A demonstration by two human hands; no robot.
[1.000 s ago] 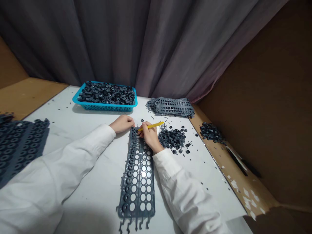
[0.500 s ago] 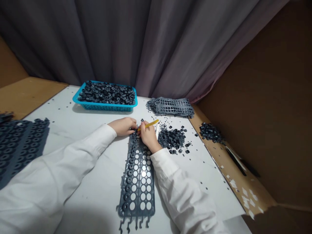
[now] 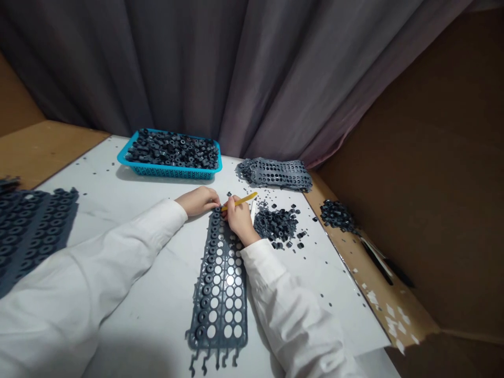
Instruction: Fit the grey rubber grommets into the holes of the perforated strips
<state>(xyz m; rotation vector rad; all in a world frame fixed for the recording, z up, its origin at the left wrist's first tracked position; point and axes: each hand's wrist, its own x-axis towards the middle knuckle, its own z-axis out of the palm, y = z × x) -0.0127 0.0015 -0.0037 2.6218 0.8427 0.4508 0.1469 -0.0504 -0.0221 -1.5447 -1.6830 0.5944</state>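
A long dark grey rubber sheet (image 3: pixel 220 294) lies lengthwise on the white table, most of its round holes punched out and a column of rings left along its left side. My right hand (image 3: pixel 238 219) is closed round a yellow stick (image 3: pixel 241 200) whose tip meets the sheet's far end. My left hand (image 3: pixel 199 200) is curled with its fingertips pressing on the far left corner of the sheet. A pile of loose dark rings (image 3: pixel 275 223) lies just right of my right hand.
A blue basket (image 3: pixel 169 169) full of dark rings stands at the back. A stack of punched sheets (image 3: pixel 277 173) lies at the back right. Unpunched sheets (image 3: pixel 29 231) lie at the left. Another ring pile (image 3: pixel 336 214) and dark pens (image 3: pixel 384 262) rest on the brown ledge.
My right hand with the yellow stick has shifted slightly left towards the sheet's far corner, and my left hand's fingers have closed in on that end. The view has tilted a little.
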